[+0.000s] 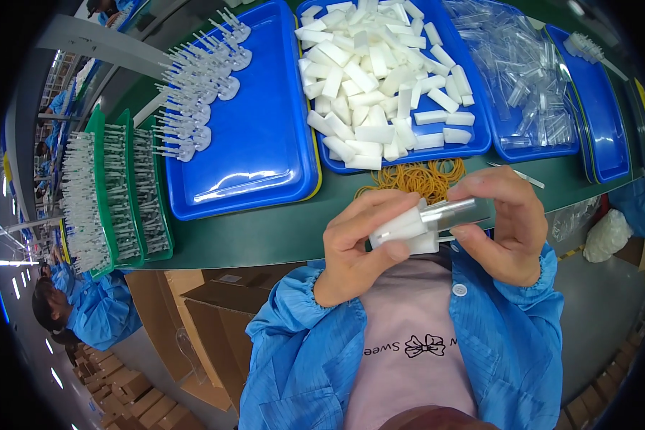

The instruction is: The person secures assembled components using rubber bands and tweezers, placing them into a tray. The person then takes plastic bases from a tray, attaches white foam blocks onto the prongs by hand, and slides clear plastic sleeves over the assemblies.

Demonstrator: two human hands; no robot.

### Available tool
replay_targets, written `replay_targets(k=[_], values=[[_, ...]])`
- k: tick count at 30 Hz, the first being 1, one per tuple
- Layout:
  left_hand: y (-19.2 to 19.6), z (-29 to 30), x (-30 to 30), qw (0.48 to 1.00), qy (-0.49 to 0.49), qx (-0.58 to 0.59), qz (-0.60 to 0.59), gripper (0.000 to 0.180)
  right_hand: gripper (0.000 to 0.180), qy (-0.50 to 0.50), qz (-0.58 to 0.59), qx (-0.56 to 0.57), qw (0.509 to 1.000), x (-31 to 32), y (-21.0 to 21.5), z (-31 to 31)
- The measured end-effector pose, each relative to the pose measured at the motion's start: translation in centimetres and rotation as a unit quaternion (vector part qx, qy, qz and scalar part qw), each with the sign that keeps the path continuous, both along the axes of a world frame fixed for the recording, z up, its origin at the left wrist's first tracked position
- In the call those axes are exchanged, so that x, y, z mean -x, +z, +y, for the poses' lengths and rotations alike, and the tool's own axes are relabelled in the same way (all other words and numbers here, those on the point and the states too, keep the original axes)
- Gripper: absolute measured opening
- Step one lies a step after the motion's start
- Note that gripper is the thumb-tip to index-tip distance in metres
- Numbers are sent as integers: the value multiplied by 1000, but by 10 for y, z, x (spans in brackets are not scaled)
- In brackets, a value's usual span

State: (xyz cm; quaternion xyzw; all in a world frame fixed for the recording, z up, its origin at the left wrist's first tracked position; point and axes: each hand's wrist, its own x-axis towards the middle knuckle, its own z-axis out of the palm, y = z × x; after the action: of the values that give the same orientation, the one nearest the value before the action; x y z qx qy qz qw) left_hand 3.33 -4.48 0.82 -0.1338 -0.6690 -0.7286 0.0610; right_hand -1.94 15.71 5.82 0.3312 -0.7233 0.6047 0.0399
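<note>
1. Left hand (358,244): fingers curled around a white foam block (401,231), thumb under it, holding it steady at chest height just in front of the green table (265,236).
2. Right hand (505,226): pinching a clear plastic tube (451,213) between thumb and fingertips, its end meeting the foam block, so both pieces sit aligned between the hands.
3. Pile of rubber bands (416,178): on the table directly beyond the hands, within easy reach.
4. Tray of white foam blocks (387,79): blue, beyond the rubber bands, heaped loosely.
5. Tray of clear tubes (523,79): blue, just right of the foam tray.
6. Blue tray (258,143): left of the foam tray, mostly bare, with white pronged parts (201,93) lined along its far-left edge.
7. Green racks (122,193): furthest left of the foam tray, holding upright parts in rows.
</note>
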Motion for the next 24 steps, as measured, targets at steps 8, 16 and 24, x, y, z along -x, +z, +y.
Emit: replay_targets(k=[8,16,24], values=[[3,3,-5,996,51,66,36,44,37,-34,76,-12,996,-10,-5,-6],[3,3,-5,996,47,70,19,45,33,-7,-21,16,1000,-12,-4,-3],[6,4,-10,983,60,147,96,44,36,21,-93,70,993,-15,-12,-3]])
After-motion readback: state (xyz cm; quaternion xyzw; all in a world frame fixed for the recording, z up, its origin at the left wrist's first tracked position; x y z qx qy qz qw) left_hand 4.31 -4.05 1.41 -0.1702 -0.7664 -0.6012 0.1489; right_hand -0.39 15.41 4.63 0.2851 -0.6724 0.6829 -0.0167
